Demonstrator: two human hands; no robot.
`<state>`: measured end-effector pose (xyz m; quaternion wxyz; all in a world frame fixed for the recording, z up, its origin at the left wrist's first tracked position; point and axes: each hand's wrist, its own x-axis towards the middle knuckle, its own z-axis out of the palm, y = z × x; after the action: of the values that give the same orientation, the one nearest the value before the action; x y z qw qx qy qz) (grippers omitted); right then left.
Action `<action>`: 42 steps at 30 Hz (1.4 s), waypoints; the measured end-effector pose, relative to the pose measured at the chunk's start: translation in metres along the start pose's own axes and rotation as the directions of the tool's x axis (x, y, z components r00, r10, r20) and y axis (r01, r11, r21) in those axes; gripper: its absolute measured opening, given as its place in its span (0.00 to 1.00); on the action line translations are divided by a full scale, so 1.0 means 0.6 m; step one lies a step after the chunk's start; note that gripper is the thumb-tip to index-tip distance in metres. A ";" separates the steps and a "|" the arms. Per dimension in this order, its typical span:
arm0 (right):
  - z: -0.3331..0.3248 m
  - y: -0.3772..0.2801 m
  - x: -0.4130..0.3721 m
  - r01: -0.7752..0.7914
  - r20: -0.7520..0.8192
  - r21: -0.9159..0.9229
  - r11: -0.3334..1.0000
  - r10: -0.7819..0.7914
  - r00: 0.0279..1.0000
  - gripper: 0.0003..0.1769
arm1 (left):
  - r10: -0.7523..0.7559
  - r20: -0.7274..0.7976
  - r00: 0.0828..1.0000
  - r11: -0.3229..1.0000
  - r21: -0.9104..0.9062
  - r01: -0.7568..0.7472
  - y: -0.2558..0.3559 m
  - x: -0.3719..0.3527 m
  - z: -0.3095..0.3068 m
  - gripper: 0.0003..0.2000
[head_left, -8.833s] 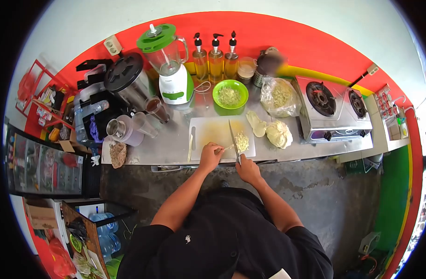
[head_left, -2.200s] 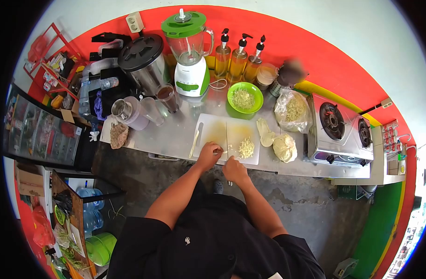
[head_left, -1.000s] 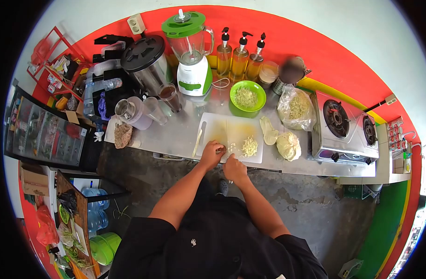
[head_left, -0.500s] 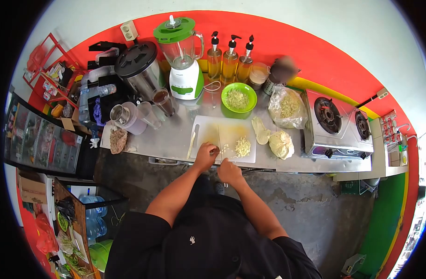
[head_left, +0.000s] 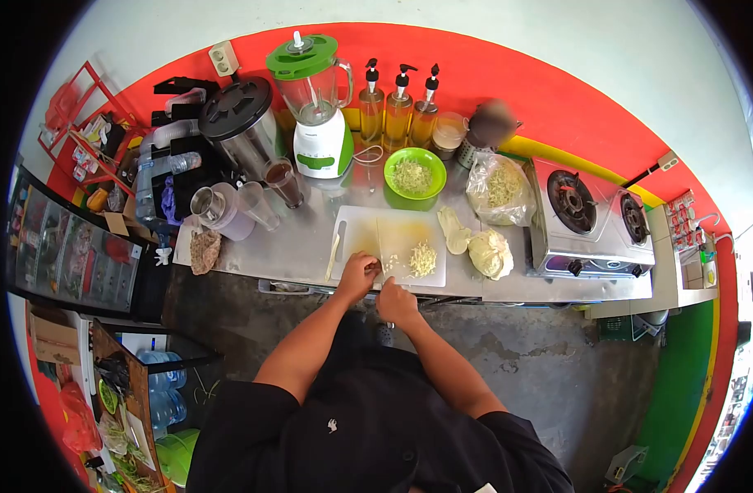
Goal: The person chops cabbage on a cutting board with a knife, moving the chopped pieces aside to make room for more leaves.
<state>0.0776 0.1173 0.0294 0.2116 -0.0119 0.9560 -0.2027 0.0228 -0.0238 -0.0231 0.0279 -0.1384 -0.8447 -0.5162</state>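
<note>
My right hand (head_left: 397, 302) is closed around the handle of a knife (head_left: 379, 242) at the board's front edge; the thin blade points away from me and is hard to make out. Beside the blade, my left hand (head_left: 358, 276) has its fingers curled down onto the white cutting board (head_left: 356, 223). What those fingers press on is hidden. A small heap of shredded cabbage (head_left: 423, 260) lies on the board's right part, with loose bits near the blade. A pale strip (head_left: 333, 256) rests along the left edge. Right of the board are a cabbage leaf (head_left: 453, 230) and a cut cabbage (head_left: 490, 254).
Behind the board stands a green bowl (head_left: 415, 174) of shreds, next to a plastic bag (head_left: 501, 189) of more. A blender (head_left: 321, 140), several pump bottles (head_left: 398, 115) and a steel container (head_left: 241, 127) line the back. At right is a gas stove (head_left: 590, 218).
The whole view has shifted slightly, moving the counter a little left. Both hands keep nearly the same place on the board, and the right hand still grips the knife.
</note>
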 end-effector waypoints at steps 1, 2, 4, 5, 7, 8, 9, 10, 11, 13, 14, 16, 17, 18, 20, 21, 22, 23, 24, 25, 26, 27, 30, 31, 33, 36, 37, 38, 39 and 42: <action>0.000 0.003 0.005 0.015 -0.009 0.008 1.000 -0.015 1.000 0.21 | 0.000 -0.003 1.000 1.000 -0.005 0.000 0.000 -0.002 0.000 0.06; 0.001 0.007 0.005 0.016 -0.010 0.002 1.000 -0.016 1.000 0.21 | -0.001 0.006 1.000 1.000 0.016 0.001 0.000 -0.002 -0.001 0.06; -0.001 0.007 0.003 0.018 0.013 0.059 0.998 -0.019 1.000 0.21 | 0.005 0.012 1.000 0.999 0.040 -0.005 0.008 0.001 -0.004 0.06; 0.000 0.004 0.000 0.020 0.008 0.059 0.998 -0.021 1.000 0.21 | 0.024 0.010 1.000 0.998 0.064 -0.025 0.012 0.001 -0.007 0.06; 0.011 0.001 -0.009 0.014 -0.013 0.064 0.998 -0.013 1.000 0.22 | 0.044 0.013 0.999 0.995 0.087 -0.045 0.013 0.002 -0.007 0.06; 0.012 0.002 -0.006 0.009 -0.012 0.065 0.998 -0.009 1.000 0.22 | 0.050 -0.009 0.999 0.997 0.058 -0.049 0.012 0.001 -0.006 0.05; 0.009 0.003 -0.001 0.006 -0.004 0.046 0.999 -0.006 1.000 0.21 | 0.053 -0.031 0.998 0.998 0.027 -0.052 0.009 -0.001 -0.003 0.05; 0.006 0.005 0.001 0.003 0.004 0.025 1.000 -0.003 1.000 0.20 | 0.051 -0.027 0.998 0.998 0.021 -0.050 0.006 -0.003 -0.001 0.05; 0.003 0.007 0.001 -0.002 0.006 0.023 1.000 0.002 1.000 0.20 | 0.063 -0.025 0.998 0.997 0.045 -0.061 0.002 -0.004 -0.002 0.06; -0.001 0.008 0.000 0.014 0.019 0.007 1.000 -0.014 1.000 0.21 | 0.073 -0.024 0.997 0.995 0.068 -0.072 0.006 -0.003 -0.001 0.06; -0.001 0.006 -0.004 0.015 0.020 0.006 1.000 -0.015 1.000 0.21 | 0.067 -0.021 0.998 0.996 0.059 -0.065 0.007 -0.003 -0.002 0.06; 0.006 -0.002 -0.011 0.029 0.007 0.009 1.000 -0.029 1.000 0.19 | 0.059 -0.016 0.998 0.997 0.054 -0.058 0.009 -0.004 -0.006 0.06; 0.006 -0.005 -0.010 0.030 0.007 0.012 0.999 -0.030 1.000 0.19 | 0.048 -0.027 0.999 0.998 0.050 -0.046 0.010 -0.005 -0.006 0.06; 0.009 -0.007 -0.005 0.012 -0.008 0.035 0.999 -0.012 1.000 0.19 | 0.037 -0.036 0.999 0.998 0.046 -0.035 0.013 -0.004 -0.006 0.06; 0.014 -0.006 0.003 -0.011 -0.024 0.067 0.998 0.013 1.000 0.20 | 0.008 -0.020 1.000 0.999 0.040 -0.007 0.018 -0.004 -0.007 0.05; 0.011 -0.001 0.007 0.000 -0.026 0.090 0.996 0.003 1.000 0.20 | -0.021 -0.007 1.000 0.999 0.030 0.021 0.016 -0.004 -0.008 0.05; 0.008 0.005 0.011 0.010 -0.032 0.113 0.994 -0.006 0.999 0.21 | -0.013 0.004 1.000 0.999 0.033 0.013 0.016 -0.005 -0.008 0.05; 0.005 0.009 0.012 0.004 -0.043 0.120 0.993 0.001 0.999 0.21 | 0.000 0.013 1.000 0.999 0.043 0.000 0.016 -0.006 -0.008 0.05; 0.005 0.013 0.010 -0.014 -0.042 0.114 0.993 0.019 0.999 0.22 | 0.012 0.022 1.000 0.999 0.053 -0.013 0.013 -0.003 -0.009 0.05; 0.007 0.019 0.006 -0.036 -0.033 0.106 0.994 0.040 0.999 0.22 | 0.016 0.033 0.999 0.999 0.050 -0.018 0.008 0.000 -0.008 0.05; 0.008 0.027 0.002 -0.048 -0.030 0.106 0.993 0.052 0.998 0.22 | 0.029 0.019 0.999 0.999 0.046 -0.030 0.003 -0.003 -0.006 0.05; 0.004 0.036 -0.005 -0.071 -0.039 0.124 0.990 0.077 0.996 0.22 | 0.037 0.001 0.999 0.999 0.038 -0.037 0.002 -0.007 -0.002 0.04; -0.014 0.059 -0.013 -0.140 -0.056 0.126 0.982 0.148 0.987 0.22 | 0.096 -0.055 0.994 0.993 0.079 -0.092 0.003 -0.012 0.003 0.04; -0.018 0.062 -0.012 -0.181 -0.074 0.141 0.973 0.193 0.978 0.22 | 0.086 -0.065 0.994 0.994 0.068 -0.082 0.007 -0.013 0.003 0.04; -0.026 0.067 -0.006 -0.215 -0.075 0.124 0.969 0.225 0.971 0.22 | 0.082 -0.032 0.996 0.995 0.059 -0.080 0.011 -0.015 -0.006 0.04; -0.026 0.063 -0.003 -0.264 -0.121 0.145 0.954 0.282 0.952 0.23 | 0.115 0.001 0.993 0.992 0.051 -0.115 0.018 -0.014 -0.017 0.05; -0.025 0.062 -0.003 -0.273 -0.157 0.158 0.949 0.297 0.942 0.23 | 0.119 0.009 0.993 0.992 0.047 -0.120 0.019 -0.014 -0.019 0.05; -0.023 0.062 -0.004 -0.281 -0.160 0.159 0.946 0.306 0.939 0.23 | 0.122 0.013 0.992 0.991 0.049 -0.123 0.021 -0.014 -0.021 0.04; -0.028 0.056 -0.008 -0.242 -0.166 0.161 0.957 0.268 0.949 0.23 | 0.123 0.014 0.992 0.991 0.049 -0.124 0.021 -0.016 -0.020 0.04; -0.040 0.039 -0.023 -0.214 -0.177 0.141 0.967 0.237 0.955 0.23 | 0.161 -0.026 0.987 0.985 0.067 -0.159 0.023 -0.022 -0.017 0.04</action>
<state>0.0818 0.1493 0.0455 0.1401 0.1298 0.9531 -0.2346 0.0379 -0.0295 -0.0092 0.0871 -0.1969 -0.8465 -0.4870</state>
